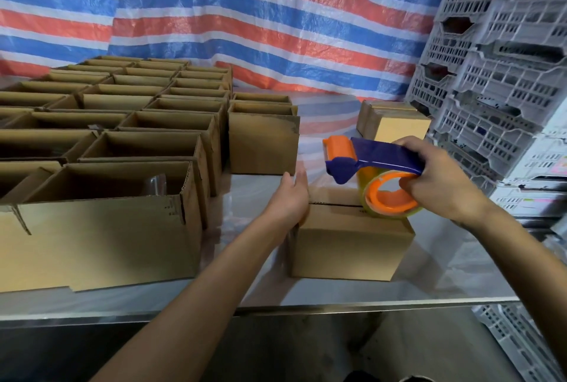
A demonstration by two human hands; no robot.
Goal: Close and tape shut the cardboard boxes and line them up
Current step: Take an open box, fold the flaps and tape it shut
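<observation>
Soft, even light from above. The counter (429,274) carries pale glare and a faint reflection of the striped tarpaulin (276,28); open boxes (147,148) hold dim interiors. Wide-angle distortion bows the crates (506,74) at right; the left hand (290,197) blurs slightly.

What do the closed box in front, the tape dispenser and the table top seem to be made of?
The closed box: corrugated cardboard, matte brown; the open box beside it shows fluted edges. The tape dispenser: moulded plastic, glossy blue and orange. The table top: probably sheet metal, smooth, grey, reflective.
</observation>
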